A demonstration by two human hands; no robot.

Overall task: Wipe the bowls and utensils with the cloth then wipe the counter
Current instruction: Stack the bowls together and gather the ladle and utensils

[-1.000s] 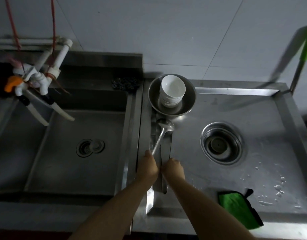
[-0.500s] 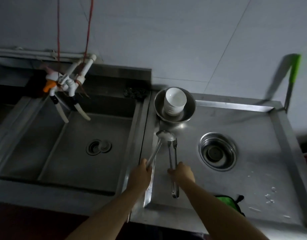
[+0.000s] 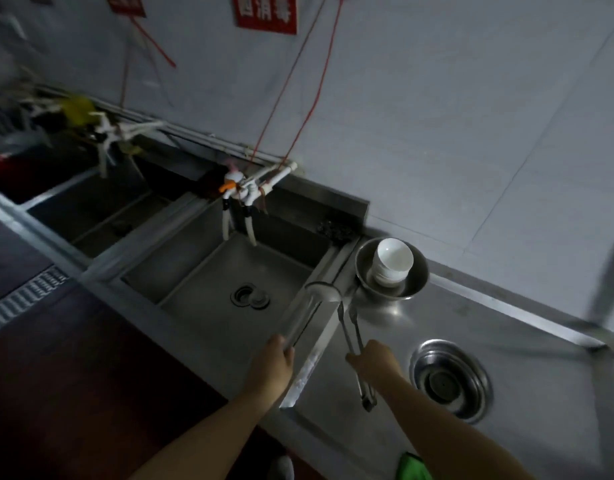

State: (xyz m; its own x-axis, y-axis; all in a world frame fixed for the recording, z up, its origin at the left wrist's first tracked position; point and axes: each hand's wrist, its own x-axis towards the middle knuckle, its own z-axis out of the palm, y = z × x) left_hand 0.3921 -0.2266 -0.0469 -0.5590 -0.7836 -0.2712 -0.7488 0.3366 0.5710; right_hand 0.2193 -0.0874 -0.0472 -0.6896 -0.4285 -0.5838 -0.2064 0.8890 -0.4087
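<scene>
— Left hand (image 3: 276,356)?
— Curled tight round the handle of a ladle (image 3: 310,311), blurry, up in the air over the sink (image 3: 208,268) edge.
— Right hand (image 3: 373,358)?
— Pinching two long thin utensils (image 3: 355,344) near the middle, ends hanging down past the fingers. Fork or tongs? Cannot tell.
— Bowls?
— White bowls (image 3: 392,260) stacked in a metal bowl (image 3: 418,278), back on the counter (image 3: 506,327) near the wall.
— Cloth?
— Green cloth (image 3: 412,467) at the bottom edge, beside the right arm.
</scene>
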